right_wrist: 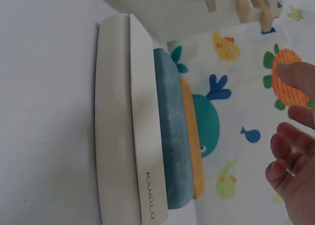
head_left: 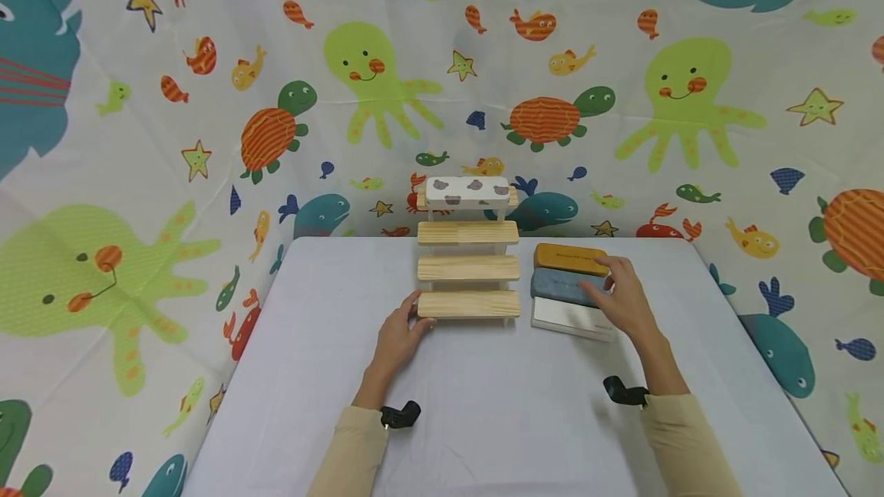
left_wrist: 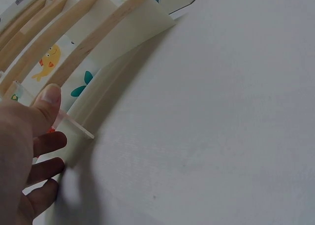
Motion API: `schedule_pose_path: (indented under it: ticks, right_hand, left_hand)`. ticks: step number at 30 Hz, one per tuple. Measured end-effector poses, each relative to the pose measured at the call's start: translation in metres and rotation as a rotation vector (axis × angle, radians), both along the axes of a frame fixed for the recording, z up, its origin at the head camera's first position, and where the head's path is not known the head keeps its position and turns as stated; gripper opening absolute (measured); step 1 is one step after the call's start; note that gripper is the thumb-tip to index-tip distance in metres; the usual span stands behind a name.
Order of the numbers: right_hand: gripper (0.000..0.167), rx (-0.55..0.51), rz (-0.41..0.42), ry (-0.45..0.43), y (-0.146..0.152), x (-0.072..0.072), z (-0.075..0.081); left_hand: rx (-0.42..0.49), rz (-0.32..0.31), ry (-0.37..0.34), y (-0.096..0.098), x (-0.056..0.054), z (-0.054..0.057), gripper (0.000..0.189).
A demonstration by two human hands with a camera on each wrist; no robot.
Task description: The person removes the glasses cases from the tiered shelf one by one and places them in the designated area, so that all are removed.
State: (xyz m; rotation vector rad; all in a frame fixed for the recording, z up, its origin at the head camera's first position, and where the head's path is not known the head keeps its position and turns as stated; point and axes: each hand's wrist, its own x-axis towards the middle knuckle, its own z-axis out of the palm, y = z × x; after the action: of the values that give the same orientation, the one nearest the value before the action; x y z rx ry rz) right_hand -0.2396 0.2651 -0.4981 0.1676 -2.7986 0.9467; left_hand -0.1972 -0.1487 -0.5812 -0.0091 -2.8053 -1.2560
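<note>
A tiered wooden display rack [head_left: 468,304] with pale planks on clear supports stands at the table's middle. My left hand [head_left: 399,336] holds the left end of its lowest plank, the thumb on the front edge; the index finger is hidden in the left wrist view. On the top tier lies a white glasses case with brown-grey spots [head_left: 467,192]. To the right, a yellow glasses case [head_left: 568,258], a blue one [head_left: 558,285] and a white one [right_wrist: 147,121] marked KANOLD lie in a row. Above their right ends hovers my right hand [head_left: 627,299], fingers parted, holding nothing.
White cloth covers the table [head_left: 483,420]. A curtain printed with sea animals [head_left: 400,14] hangs behind it and along both sides. Each wrist carries a small black camera [head_left: 400,414].
</note>
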Motion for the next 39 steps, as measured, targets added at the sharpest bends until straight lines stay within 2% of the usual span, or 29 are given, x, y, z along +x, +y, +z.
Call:
schedule_pose_path:
  ticks: [4,10,24,39]
  right_hand:
    - [0.061,-0.007,0.013,0.033,-0.006,-0.003,0.004]
    - [0.061,-0.017,0.033,0.036,-0.013,-0.007,0.011]
    - [0.058,-0.022,0.09,0.069,-0.03,-0.017,0.023]
    - [0.058,-0.035,0.11,0.09,-0.049,-0.034,0.036]
  left_hand:
    - [-0.008,-0.007,0.009,-0.001,0.001,0.0,0.068]
    - [-0.005,-0.01,0.027,-0.001,0.001,0.001,0.069]
    - [0.001,-0.004,0.022,-0.002,0.001,0.001,0.068]
    - [-0.008,0.002,0.027,0.0,0.002,0.003,0.068]
